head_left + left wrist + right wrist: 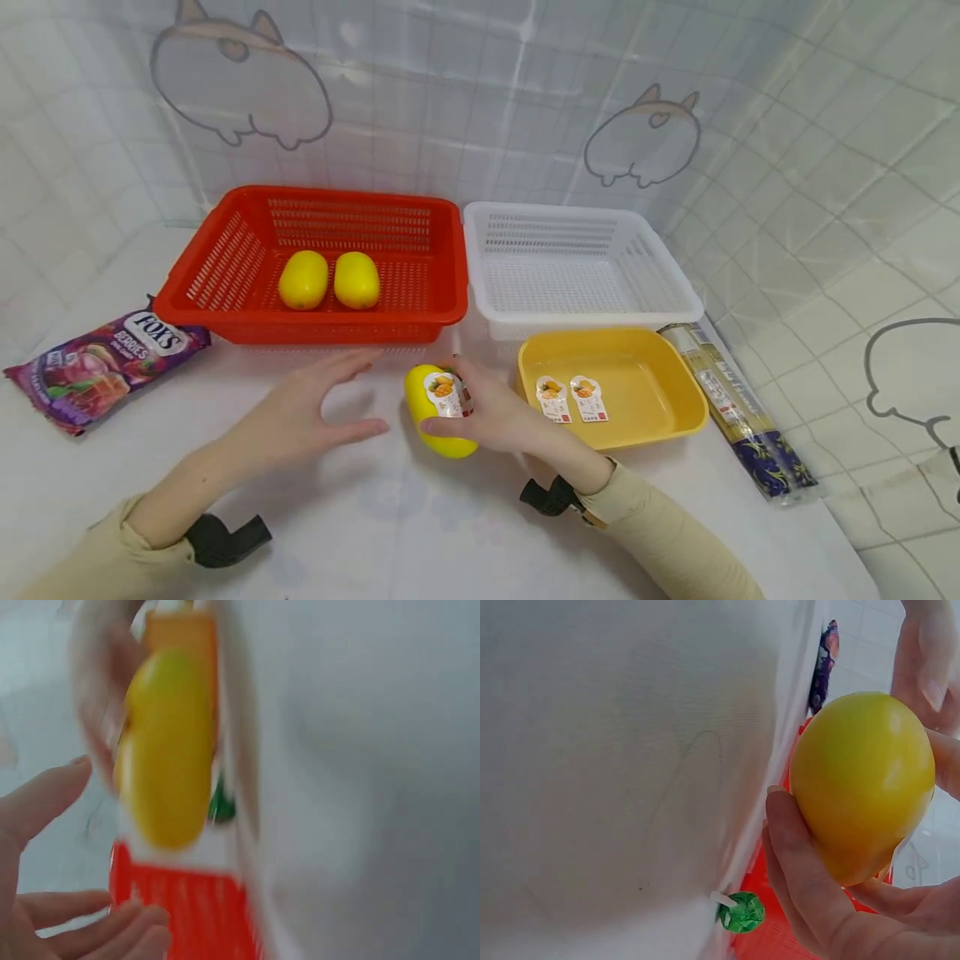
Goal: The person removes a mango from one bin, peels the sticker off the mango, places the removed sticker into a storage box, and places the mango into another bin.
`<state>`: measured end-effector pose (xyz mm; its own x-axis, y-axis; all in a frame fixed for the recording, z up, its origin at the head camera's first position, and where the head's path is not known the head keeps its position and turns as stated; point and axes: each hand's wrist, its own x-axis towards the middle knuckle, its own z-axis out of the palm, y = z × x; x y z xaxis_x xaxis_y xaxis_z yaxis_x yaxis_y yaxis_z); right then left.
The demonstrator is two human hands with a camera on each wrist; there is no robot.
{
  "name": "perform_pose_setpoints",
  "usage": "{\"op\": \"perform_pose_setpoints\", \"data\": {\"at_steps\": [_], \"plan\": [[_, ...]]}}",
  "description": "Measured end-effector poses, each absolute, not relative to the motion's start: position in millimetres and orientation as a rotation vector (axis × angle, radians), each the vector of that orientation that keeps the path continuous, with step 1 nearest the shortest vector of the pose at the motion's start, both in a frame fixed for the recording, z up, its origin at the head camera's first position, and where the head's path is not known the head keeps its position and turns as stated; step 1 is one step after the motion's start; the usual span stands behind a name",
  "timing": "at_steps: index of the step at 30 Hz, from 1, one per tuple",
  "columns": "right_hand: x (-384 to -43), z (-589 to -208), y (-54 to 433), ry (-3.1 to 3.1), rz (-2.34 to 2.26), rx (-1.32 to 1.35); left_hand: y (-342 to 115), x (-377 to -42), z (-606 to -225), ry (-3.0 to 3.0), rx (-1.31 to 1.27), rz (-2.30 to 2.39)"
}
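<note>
Fingers and thumb of my right hand [498, 417] grip a yellow mango [422, 406] at the middle of the table. A white sticker [444, 392] with a mango picture is on its upper side. My left hand [296, 421] stands just left of it, thumb and fingers spread apart and holding nothing. In the right wrist view the mango [862, 780] sits between curled fingers [802, 862] and thumb. The left wrist view shows the mango [169, 757] blurred, beyond the left thumb [52, 795]. Two more mangoes lie in the red basket [300, 317].
A white basket [585, 318] stands right of the red one. In front of it, a yellow tray [645, 367] holds two mango stickers [588, 398]. A purple candy bag [112, 362] lies left, a gold-and-blue packet [738, 408] right. Near the mango is a green-wrapped lollipop [742, 913].
</note>
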<state>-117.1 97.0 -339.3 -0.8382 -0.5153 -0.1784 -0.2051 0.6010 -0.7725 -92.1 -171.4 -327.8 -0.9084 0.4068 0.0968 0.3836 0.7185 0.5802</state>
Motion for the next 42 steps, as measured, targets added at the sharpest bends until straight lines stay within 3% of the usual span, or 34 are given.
{"op": "perform_pose_setpoints", "data": {"at_steps": [11,42], "plan": [[-116.2,-344.6,97.6,2.505,-1.046,-0.571,-124.2,-82.7,-352.1,2.739,0.712,0.949],[-119.4,-340.2,100.8,2.558,-1.136,-0.651,-125.2,-89.9,-365.5,2.736,0.697,0.934]]}}
